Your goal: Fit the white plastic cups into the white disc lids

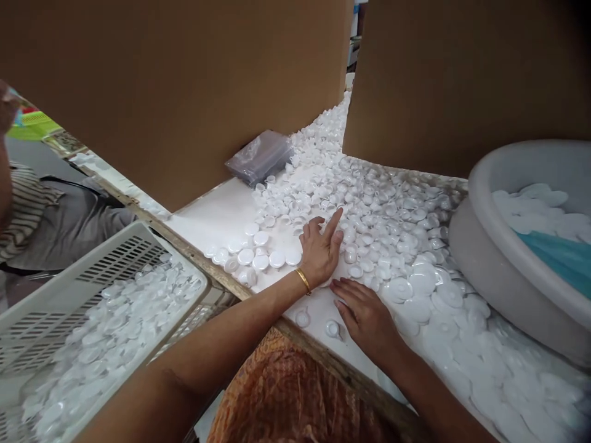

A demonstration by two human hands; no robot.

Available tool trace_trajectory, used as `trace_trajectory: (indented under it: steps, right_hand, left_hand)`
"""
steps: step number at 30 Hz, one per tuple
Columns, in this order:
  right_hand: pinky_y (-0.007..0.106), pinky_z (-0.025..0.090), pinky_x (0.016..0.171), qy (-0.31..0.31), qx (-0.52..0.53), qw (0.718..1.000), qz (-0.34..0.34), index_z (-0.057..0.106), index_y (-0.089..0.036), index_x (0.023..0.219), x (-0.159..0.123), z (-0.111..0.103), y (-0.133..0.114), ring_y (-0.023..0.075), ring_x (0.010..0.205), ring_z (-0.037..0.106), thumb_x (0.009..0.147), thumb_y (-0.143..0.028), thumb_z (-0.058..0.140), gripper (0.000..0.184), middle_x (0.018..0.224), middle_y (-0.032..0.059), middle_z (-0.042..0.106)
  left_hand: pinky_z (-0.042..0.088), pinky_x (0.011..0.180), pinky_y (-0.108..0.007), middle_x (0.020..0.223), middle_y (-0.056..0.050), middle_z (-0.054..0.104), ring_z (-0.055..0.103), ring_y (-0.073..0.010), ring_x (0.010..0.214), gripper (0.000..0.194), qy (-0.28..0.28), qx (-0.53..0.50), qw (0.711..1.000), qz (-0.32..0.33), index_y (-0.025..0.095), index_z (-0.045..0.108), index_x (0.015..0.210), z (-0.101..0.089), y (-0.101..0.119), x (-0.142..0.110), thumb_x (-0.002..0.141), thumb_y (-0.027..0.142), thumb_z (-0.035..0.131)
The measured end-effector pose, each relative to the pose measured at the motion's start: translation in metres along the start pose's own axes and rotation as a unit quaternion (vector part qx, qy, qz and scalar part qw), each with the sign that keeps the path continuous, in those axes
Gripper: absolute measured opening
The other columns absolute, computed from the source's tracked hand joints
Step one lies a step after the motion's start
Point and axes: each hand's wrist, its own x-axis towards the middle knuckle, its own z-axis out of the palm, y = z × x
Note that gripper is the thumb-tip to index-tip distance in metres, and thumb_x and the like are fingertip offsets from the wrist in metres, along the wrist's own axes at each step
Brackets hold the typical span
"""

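My left hand [322, 251], with a gold bangle [303, 280] at its wrist, reaches over the table beside a pile of small white plastic caps [323, 184]. Its index finger points forward and its fingers are apart; nothing shows in them. Close by on its left lies a cluster of white caps [261, 261] with flat tops up. Palm down, my right hand [364, 311] rests nearer the table edge, fingers stretched out toward my left wrist. Two loose caps, one of them a ring-like cap [333, 328], lie just left of it. Larger flat white discs [422, 286] spread to its right.
At left stands a white slotted basket [138, 240] full of white pieces. A big grey tub [466, 234] at right holds white discs and a teal cloth [554, 258]. Brown cardboard panels [184, 80] border the table behind a clear plastic packet [261, 157]. A person's sleeve [92, 224] shows at far left.
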Motion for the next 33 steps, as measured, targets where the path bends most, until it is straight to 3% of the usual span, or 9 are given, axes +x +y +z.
trace_trajectory:
  steps: [5,8,15,20,23,25,27,30,33]
  right_hand:
    - [0.041,0.045,0.09,0.014,0.002,1.0,-0.014,0.062,-0.017,0.095,0.005,0.006,-0.005,0.0229,0.108,0.054,0.09,-0.021,0.044,0.02,0.106,0.0087,0.065]
    - [0.036,0.048,0.08,0.025,0.016,1.0,0.009,0.057,-0.017,0.086,0.011,0.009,-0.008,0.0217,0.093,0.059,0.089,-0.028,0.048,0.014,0.092,0.0085,0.065]
    - [0.032,0.046,0.063,0.037,-0.009,0.996,0.084,0.051,-0.019,0.08,0.033,0.018,-0.012,0.0205,0.071,0.059,0.087,-0.041,0.049,0.023,0.076,0.0057,0.061]
    - [0.031,0.047,0.068,0.058,0.001,0.996,0.064,0.054,-0.018,0.085,0.037,0.022,-0.012,0.0202,0.078,0.059,0.088,-0.036,0.05,0.019,0.08,0.0063,0.062]
    - [0.035,0.047,0.075,0.047,-0.01,0.998,0.027,0.055,-0.018,0.087,0.034,0.019,-0.011,0.0218,0.088,0.058,0.087,-0.03,0.053,0.012,0.089,0.0076,0.064]
    - [0.037,0.047,0.08,0.042,-0.011,0.999,0.021,0.054,-0.018,0.089,0.031,0.016,-0.01,0.0222,0.094,0.057,0.087,-0.027,0.054,0.009,0.097,0.0083,0.064]
    - [0.037,0.047,0.082,0.044,-0.001,0.999,0.023,0.053,-0.019,0.089,0.028,0.014,-0.007,0.0219,0.096,0.056,0.086,-0.026,0.054,0.008,0.099,0.0086,0.063]
    - [0.038,0.049,0.082,0.058,0.013,0.998,0.028,0.052,-0.019,0.092,0.025,0.013,-0.005,0.0213,0.096,0.057,0.087,-0.026,0.053,0.009,0.101,0.0093,0.063]
    - [0.039,0.048,0.086,0.063,-0.005,0.998,0.024,0.051,-0.017,0.107,0.028,0.011,-0.006,0.022,0.103,0.055,0.088,-0.029,0.051,0.022,0.114,0.0121,0.059]
  left_hand:
    - [0.032,0.089,-0.042,0.122,-0.009,0.038,0.037,-0.0241,0.109,0.049,-0.013,0.06,0.997,0.047,0.039,0.024,0.139,-0.008,-0.002,-0.004,0.092,0.05,0.021]
    - [0.032,0.088,-0.042,0.122,-0.009,0.038,0.037,-0.0245,0.11,0.049,-0.011,0.075,0.995,0.064,0.04,0.023,0.139,-0.01,-0.002,-0.007,0.092,0.05,0.021]
    - [0.035,0.09,-0.038,0.114,-0.006,0.044,0.04,-0.0198,0.103,0.049,-0.002,-0.03,0.999,0.014,0.036,0.027,0.139,-0.013,-0.009,-0.004,0.093,0.048,0.016]
    - [0.035,0.094,-0.036,0.102,-0.005,0.054,0.045,-0.0176,0.101,0.05,-0.025,-0.134,0.991,0.002,0.027,0.032,0.139,-0.02,-0.009,-0.001,0.095,0.042,0.013]
    - [0.037,0.095,-0.036,0.105,-0.006,0.058,0.048,-0.0174,0.102,0.052,-0.057,-0.203,0.978,-0.012,0.023,0.046,0.131,-0.039,-0.012,0.006,0.095,0.042,0.013]
    - [0.04,0.091,-0.035,0.113,-0.006,0.057,0.05,-0.0181,0.105,0.052,-0.05,-0.227,0.972,-0.037,0.022,0.055,0.122,-0.059,-0.024,0.011,0.094,0.044,0.016]
    - [0.042,0.09,-0.035,0.115,-0.006,0.058,0.05,-0.0186,0.105,0.047,-0.004,-0.205,0.976,-0.066,0.021,0.06,0.115,-0.08,-0.046,0.014,0.093,0.044,0.025]
    - [0.037,0.097,-0.039,0.107,-0.007,0.061,0.049,-0.0197,0.105,0.038,0.059,-0.058,0.994,-0.065,0.019,0.064,0.109,-0.107,-0.09,0.01,0.089,0.037,0.036]
    - [0.036,0.095,-0.046,0.113,-0.009,0.058,0.045,-0.0253,0.109,0.038,0.039,0.106,0.989,-0.1,0.023,0.06,0.116,-0.122,-0.127,-0.004,0.087,0.037,0.039]
